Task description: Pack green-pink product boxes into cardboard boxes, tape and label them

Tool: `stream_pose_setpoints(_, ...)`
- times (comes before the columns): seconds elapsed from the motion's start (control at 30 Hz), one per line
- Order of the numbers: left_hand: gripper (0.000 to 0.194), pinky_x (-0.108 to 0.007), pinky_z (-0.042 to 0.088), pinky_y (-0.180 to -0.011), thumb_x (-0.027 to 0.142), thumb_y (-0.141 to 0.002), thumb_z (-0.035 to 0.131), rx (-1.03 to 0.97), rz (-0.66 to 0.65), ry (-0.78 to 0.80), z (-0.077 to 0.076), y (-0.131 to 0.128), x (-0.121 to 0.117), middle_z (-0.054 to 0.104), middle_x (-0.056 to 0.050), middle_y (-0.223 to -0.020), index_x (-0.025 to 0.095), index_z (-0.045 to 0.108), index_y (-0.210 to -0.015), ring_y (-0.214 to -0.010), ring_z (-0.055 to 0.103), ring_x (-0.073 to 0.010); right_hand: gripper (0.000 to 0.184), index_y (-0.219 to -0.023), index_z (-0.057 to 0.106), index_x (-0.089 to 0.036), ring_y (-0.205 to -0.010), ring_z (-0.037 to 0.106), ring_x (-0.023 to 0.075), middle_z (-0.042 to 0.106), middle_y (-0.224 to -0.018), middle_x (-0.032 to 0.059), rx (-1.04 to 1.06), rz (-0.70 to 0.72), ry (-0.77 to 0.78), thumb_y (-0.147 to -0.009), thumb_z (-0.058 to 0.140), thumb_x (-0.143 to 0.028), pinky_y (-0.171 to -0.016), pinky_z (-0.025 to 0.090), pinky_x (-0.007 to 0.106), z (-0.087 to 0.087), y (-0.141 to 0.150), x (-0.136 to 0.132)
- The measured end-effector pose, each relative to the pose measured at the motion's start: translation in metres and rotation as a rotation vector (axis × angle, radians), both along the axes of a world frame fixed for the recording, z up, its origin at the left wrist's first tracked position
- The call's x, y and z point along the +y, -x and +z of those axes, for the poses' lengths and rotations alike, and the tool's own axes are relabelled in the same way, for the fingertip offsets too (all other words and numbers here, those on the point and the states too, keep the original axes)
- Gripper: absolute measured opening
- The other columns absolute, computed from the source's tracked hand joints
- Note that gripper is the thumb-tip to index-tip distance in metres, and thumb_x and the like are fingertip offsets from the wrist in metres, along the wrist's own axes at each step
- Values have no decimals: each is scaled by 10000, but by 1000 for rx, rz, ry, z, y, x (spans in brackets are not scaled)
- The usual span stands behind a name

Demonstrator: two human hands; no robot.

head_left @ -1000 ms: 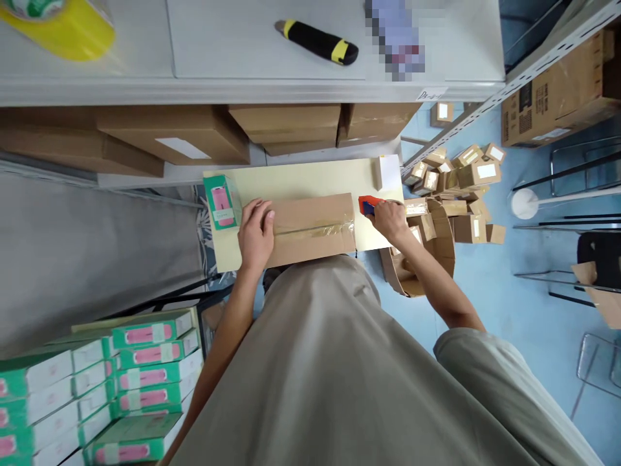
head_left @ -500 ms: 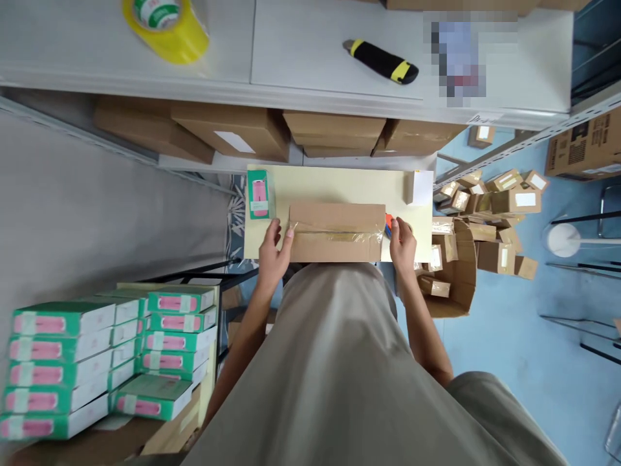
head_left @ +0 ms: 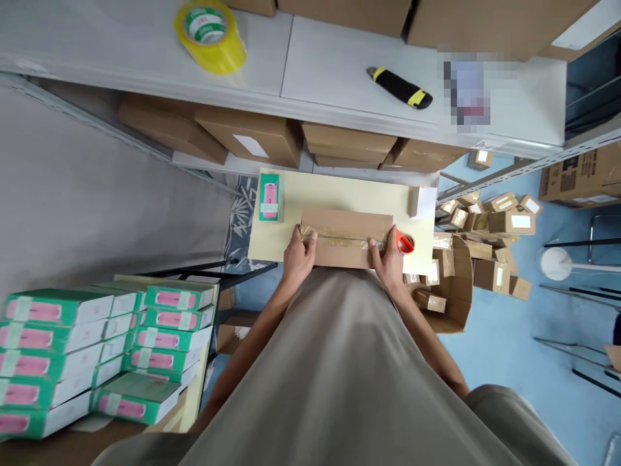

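Note:
A long cardboard box (head_left: 347, 222) with clear tape along its top seam lies on the pale tabletop (head_left: 339, 185) in front of me. My left hand (head_left: 298, 255) grips its left end, thumb on top. The right end is held by my right hand (head_left: 389, 260), thumb also over the top. Just right of that hand, a red tape dispenser (head_left: 404, 241) rests on the table. Beyond the box, a green box with a pink picture (head_left: 270, 197) stands at the back left, and a small white box (head_left: 425, 202) at the back right.
Above the table, a grey shelf (head_left: 330, 84) carries a yellow tape roll (head_left: 211, 35) and a black-and-yellow utility knife (head_left: 400, 87). Green boxes (head_left: 53, 349) are stacked at lower left. To the right, a large open carton (head_left: 458, 291) and several small parcels (head_left: 509, 220) occupy the floor.
My right hand has let go of the tape dispenser, leaving it on the table, and taken the box's right end. My left hand has shifted to grip the left end. The view has shifted too.

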State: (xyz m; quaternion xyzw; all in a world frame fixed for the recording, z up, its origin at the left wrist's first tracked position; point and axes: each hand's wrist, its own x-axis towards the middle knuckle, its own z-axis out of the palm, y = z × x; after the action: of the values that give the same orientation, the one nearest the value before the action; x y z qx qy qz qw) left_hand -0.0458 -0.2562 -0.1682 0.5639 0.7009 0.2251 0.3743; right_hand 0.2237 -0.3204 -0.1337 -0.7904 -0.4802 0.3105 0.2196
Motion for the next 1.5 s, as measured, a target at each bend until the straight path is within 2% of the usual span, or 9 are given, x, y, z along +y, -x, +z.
stream_pose_setpoints(0.1,629,-539,567,-1219,611,-1095,619,-74,-22,-28,10,5,-1,772,-220,-1465,175,629,-1548,-1406,734,-410,993,-1787,298,-17,-1089,788,412,785,-1312,276,38,5,-40,-1088,463,-701,-993,631,536,10,1,-3)
stream_pose_setpoints(0.3,561,-462,556,-1245,527,-1079,664,-266,-20,-278,40,18,16,707,-172,-1574,210,602,-1537,-1462,688,-315,873,-1781,355,-213,-1546,597,381,579,-1682,235,61,-24,-426,-1081,606,-670,-1254,547,582,34,-1,12)
stream_pose_setpoints(0.47,503,-454,616,-1170,329,-914,790,-349,129,-217,1,29,18,729,-150,-1476,220,621,-1375,-1375,722,-291,732,-1509,578,-215,-1403,703,363,662,-1554,228,242,-14,-452,-987,752,-699,-1212,604,595,8,-7,25)
stream_pose_setpoints(0.63,474,-486,574,-1218,188,-808,707,-490,209,35,-61,45,-1,722,-151,-1460,206,647,-1277,-1396,711,-294,676,-1083,623,-239,-1257,768,358,760,-1326,208,402,-48,-193,-903,709,-885,-1075,685,545,-52,-18,5)
stream_pose_setpoints(0.77,476,-495,613,-1117,206,-747,712,-547,298,227,-86,55,-6,770,-163,-1377,187,691,-1222,-1268,768,-309,838,-973,632,-234,-1047,804,353,801,-1096,187,452,-7,39,-803,600,-1054,-973,692,526,-85,-33,3)
stream_pose_setpoints(0.93,396,-463,631,-1047,408,-835,767,-559,329,269,-96,59,16,825,-158,-1128,160,722,-1141,-1112,793,-286,765,-996,652,-217,-1098,804,338,815,-1188,202,458,-8,76,-783,750,-945,-974,667,462,-88,-40,35)
stream_pose_setpoints(1.1,610,-453,601,-1088,661,-802,882,-537,273,241,-96,60,33,836,-162,-1142,160,751,-1125,-1208,765,-327,551,-946,673,-241,-1073,796,308,840,-1145,147,570,72,123,-851,823,-762,-881,670,402,-74,-35,56)
stream_pose_setpoints(1.23,683,-473,540,-1199,606,-719,974,-533,226,195,-94,60,34,807,-189,-1333,162,757,-1192,-1370,715,-366,430,-932,698,-251,-1032,801,286,850,-1095,111,574,95,157,-891,824,-660,-862,678,389,-67,-32,61)
stream_pose_setpoints(1.5,749,-523,520,-1252,508,-662,977,-639,77,195,-84,64,42,788,-210,-1409,131,754,-1270,-1356,729,-372,392,-945,723,-247,-1016,818,293,863,-1115,128,541,157,141,-936,750,-637,-900,687,405,-60,-30,60)
